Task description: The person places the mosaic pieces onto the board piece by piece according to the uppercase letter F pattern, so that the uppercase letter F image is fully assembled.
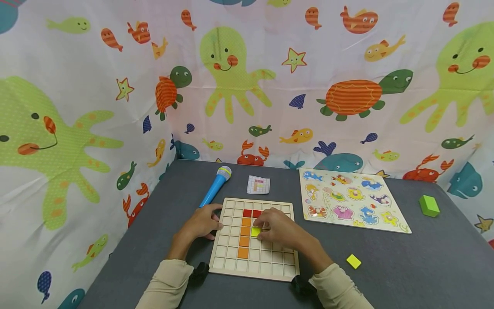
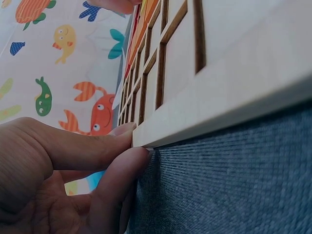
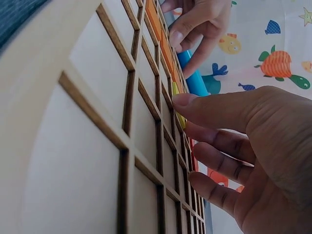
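A wooden grid board (image 1: 266, 269) lies on the table with red tiles (image 1: 247, 213) in its upper part and a column of orange tiles (image 1: 244, 241) below them. My left hand (image 1: 200, 221) pinches the board's left edge; in the left wrist view the thumb and a finger meet at that rim. Over the board, my right hand (image 1: 279, 227) pinches a yellow tile (image 1: 255, 231) at a cell just right of the orange column. The right wrist view shows the thumb on this yellow tile (image 3: 176, 92), partly hiding it; the other fingers are bent beside it.
A small card with a coloured grid pattern (image 1: 258, 185) lies behind the board, and a blue toy microphone (image 1: 214, 186) at its left. An animal puzzle board (image 1: 355, 201) lies at right, with a green block (image 1: 429, 206) beyond it. Another yellow tile (image 1: 353, 261) is nearer the front.
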{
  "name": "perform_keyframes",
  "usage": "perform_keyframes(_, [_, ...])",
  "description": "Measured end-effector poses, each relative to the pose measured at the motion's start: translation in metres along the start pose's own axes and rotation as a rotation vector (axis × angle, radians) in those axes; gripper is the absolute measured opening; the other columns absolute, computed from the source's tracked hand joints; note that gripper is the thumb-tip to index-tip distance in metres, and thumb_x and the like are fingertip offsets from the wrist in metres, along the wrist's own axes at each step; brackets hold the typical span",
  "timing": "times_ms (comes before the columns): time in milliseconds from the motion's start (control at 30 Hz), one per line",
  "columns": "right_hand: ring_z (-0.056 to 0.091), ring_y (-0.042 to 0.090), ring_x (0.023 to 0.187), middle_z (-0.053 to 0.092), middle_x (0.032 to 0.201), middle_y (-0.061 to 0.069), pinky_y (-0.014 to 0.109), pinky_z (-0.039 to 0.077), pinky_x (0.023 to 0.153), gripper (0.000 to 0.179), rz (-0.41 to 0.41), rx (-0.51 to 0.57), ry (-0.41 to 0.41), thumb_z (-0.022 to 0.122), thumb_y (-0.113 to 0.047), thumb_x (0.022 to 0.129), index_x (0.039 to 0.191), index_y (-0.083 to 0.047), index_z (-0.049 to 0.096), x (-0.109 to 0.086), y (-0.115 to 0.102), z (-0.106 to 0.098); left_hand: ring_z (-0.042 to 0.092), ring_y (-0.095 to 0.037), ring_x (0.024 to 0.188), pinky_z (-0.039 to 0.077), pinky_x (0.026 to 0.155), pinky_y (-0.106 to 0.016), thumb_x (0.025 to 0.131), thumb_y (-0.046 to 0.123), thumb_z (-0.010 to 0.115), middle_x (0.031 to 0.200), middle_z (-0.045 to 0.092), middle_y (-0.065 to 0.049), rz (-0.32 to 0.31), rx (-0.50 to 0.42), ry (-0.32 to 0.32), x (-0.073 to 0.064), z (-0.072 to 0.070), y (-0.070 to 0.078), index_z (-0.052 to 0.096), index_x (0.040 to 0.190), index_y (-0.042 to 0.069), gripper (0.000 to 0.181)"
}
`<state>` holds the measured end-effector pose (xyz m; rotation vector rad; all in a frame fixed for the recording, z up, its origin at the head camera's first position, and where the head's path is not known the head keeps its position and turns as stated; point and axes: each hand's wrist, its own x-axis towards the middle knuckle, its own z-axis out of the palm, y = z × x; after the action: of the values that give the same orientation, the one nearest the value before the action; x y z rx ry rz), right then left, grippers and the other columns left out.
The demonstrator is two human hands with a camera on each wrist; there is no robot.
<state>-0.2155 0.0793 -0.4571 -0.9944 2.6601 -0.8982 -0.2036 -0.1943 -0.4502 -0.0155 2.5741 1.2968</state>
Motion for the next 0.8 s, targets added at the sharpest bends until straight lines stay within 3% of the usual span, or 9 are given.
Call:
perform_keyframes(433, [0.066, 0.013, 0.094, 0.074, 0.105, -0.001, 0.03, 0.059, 0.082, 0.032, -0.015, 0.057, -0.009, 0.085, -0.014, 0.091, 0.122, -0.009, 0.077, -0.005, 0.003, -0.004, 0.068, -0.021, 0.073, 0.064, 0.055, -0.034, 0.094, -0.005, 0.075, 0.097, 0.064, -0.013, 0.01, -0.006, 0.002, 0.002, 0.001, -0.002, 0.052, 0.154, 0.002, 0.065])
perform_keyframes(800, [0.067, 0.018, 0.101, 0.073, 0.11, -0.001, 0.034, 0.059, 0.086, 0.028, 0.009, 0.085, 0.018, 0.08, -0.018, 0.096, 0.123, -0.01, 0.076, -0.023, 0.009, -0.012, 0.066, -0.022, 0.073, 0.064, 0.055, -0.034, 0.093, -0.006, 0.074, 0.097, 0.061, -0.014, 0.005, -0.007, 0.004, 0.002, 0.001, -0.002, 0.052, 0.154, 0.001, 0.065])
